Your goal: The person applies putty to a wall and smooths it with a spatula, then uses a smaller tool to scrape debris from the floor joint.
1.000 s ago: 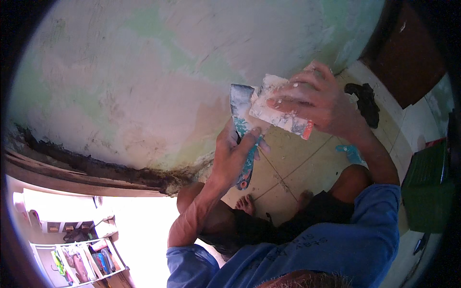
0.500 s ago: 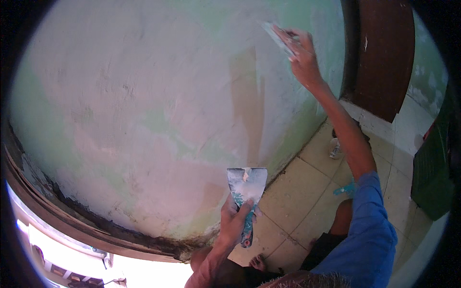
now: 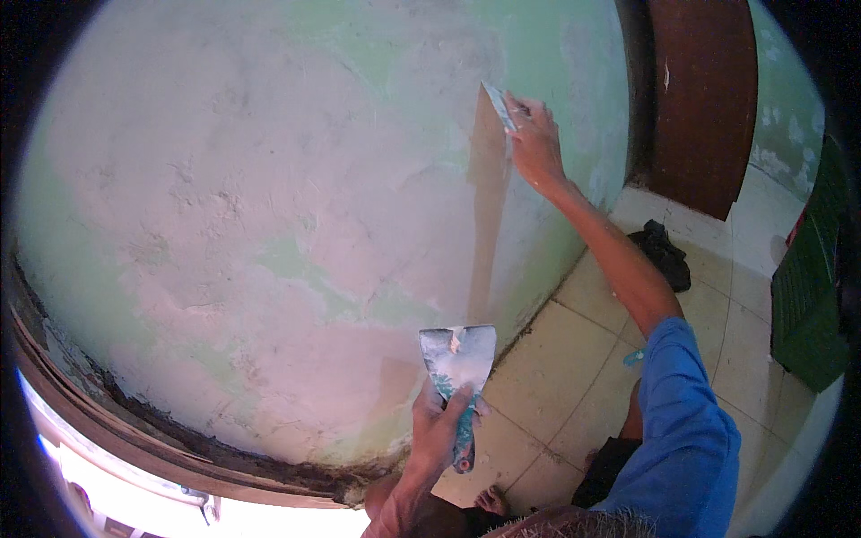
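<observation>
My left hand [image 3: 434, 432] grips a wide putty knife [image 3: 463, 363] by its teal, paint-spattered handle, blade up. White paste lies on that blade, with a small lump near its top edge. Higher up and to the right, my right hand [image 3: 538, 151] pinches a thin flat scraper blade [image 3: 499, 105], tilted at the wall. Its edge appears to touch the surface. The wall [image 3: 269, 152] is pale green under broad whitish, uneven patches. A brownish shadow of my arm and tool falls down it below the scraper.
Beige floor tiles [image 3: 574, 350] meet the wall at the right. A black plastic bag [image 3: 662, 255] and a teal object [image 3: 634, 359] lie there. Beyond are a brown door [image 3: 701, 99] and a dark green ribbed object [image 3: 807, 305]. Brown wooden edging [image 3: 179, 462] runs along the lower left.
My right hand has come down and left with the scraper, its shadow shifting too. The left hand still holds the putty knife in nearly the same pose. The view has shifted slightly.
</observation>
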Available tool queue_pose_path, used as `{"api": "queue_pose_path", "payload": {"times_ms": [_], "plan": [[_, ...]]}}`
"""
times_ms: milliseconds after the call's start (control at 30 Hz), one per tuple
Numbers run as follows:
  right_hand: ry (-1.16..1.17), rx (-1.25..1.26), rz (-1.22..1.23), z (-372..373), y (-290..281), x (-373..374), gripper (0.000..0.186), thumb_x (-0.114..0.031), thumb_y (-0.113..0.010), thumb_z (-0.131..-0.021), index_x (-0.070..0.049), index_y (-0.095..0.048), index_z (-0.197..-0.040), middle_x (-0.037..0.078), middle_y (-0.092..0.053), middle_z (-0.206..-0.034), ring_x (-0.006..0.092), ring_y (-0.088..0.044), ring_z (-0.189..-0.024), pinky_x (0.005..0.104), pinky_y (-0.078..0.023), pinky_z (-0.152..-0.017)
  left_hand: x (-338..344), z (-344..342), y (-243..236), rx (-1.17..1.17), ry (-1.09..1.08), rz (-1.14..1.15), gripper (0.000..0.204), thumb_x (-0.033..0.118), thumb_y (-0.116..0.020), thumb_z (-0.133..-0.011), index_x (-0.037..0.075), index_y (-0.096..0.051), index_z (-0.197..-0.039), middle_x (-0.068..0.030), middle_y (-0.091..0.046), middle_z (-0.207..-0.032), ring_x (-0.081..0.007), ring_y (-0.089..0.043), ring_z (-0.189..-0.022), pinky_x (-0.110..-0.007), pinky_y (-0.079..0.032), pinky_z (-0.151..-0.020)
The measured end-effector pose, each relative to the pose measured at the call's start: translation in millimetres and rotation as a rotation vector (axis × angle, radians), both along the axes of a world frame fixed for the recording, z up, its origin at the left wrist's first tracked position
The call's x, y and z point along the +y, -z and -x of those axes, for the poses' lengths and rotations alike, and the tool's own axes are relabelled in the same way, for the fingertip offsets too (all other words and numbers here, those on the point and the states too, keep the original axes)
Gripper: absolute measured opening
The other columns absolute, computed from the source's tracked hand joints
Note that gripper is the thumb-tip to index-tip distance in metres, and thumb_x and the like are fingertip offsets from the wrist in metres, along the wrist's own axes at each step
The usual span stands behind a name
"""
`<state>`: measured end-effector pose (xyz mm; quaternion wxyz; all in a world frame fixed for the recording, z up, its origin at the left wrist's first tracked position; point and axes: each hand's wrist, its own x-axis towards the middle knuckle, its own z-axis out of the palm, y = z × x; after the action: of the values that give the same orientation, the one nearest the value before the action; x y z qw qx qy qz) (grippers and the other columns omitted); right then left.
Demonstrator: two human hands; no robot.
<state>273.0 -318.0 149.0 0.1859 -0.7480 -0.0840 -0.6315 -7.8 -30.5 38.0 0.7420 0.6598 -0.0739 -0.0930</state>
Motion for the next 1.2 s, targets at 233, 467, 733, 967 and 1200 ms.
{"api": "queue_pose_path", "payload": {"times_ms": [233,467,733,967,1200], "plan": [[-0.010,-0.206,-0.221,-13.9,-76.1,23.9,0.050,-0.021,-0.069,-0.085,-0.013,-0.057,-0.134,0.010,-0.054,-0.119,0.0311,-0.050,-0.108,0.0462,-0.042,-0.089,-3.3,-4.9,1.4,0.004,0.030,-0.037,0.026,0.015,-0.055,-0.097,-0.001,-0.050,-0.117,-0.0108,-0.066,-0.081,-0.0146,-0.061,-0.066,-0.027,-0.049,-0.058],[-0.115,-0.172,0.089,28.5,-33.9,60.2,0.065,-0.016,-0.077,-0.074,-0.020,-0.056,-0.136,0.006,-0.055,-0.117,0.0283,-0.050,-0.105,0.0450,-0.039,-0.085,4.2,-3.1,5.2,-0.001,-0.028,-0.013,0.025,0.015,-0.056,-0.097,-0.001,-0.051,-0.116,-0.0109,-0.066,-0.080,-0.0143,-0.061,-0.066,-0.027,-0.049,-0.058],[-0.006,-0.235,0.147,-1.6,-65.8,51.5,0.068,-0.012,-0.075,-0.075,-0.021,-0.053,-0.139,0.006,-0.055,-0.115,0.0276,-0.050,-0.105,0.0453,-0.038,-0.087,0.8,-5.6,10.1,0.009,0.022,0.022,0.029,0.013,-0.056,-0.097,-0.002,-0.049,-0.121,-0.0101,-0.065,-0.090,-0.0145,-0.063,-0.071,-0.028,-0.051,-0.059],[-0.071,-0.058,0.053,17.8,-30.7,32.6,0.054,-0.017,-0.069,-0.081,-0.017,-0.057,-0.134,0.008,-0.056,-0.117,0.0290,-0.051,-0.108,0.0461,-0.042,-0.088,9.5,-7.4,10.9,0.076,0.034,-0.009,0.029,0.013,-0.056,-0.097,-0.001,-0.049,-0.121,-0.0103,-0.064,-0.092,-0.0148,-0.063,-0.073,-0.028,-0.051,-0.060],[0.032,-0.111,-0.018,22.9,-91.6,81.5,0.046,-0.015,-0.066,-0.085,-0.016,-0.060,-0.131,0.008,-0.057,-0.114,0.0292,-0.051,-0.107,0.0441,-0.042,-0.088,2.2,-6.9,7.5,-0.003,0.010,-0.063,0.025,0.013,-0.057,-0.096,-0.001,-0.051,-0.116,-0.0111,-0.066,-0.083,-0.0150,-0.063,-0.065,-0.027,-0.050,-0.056]]}}
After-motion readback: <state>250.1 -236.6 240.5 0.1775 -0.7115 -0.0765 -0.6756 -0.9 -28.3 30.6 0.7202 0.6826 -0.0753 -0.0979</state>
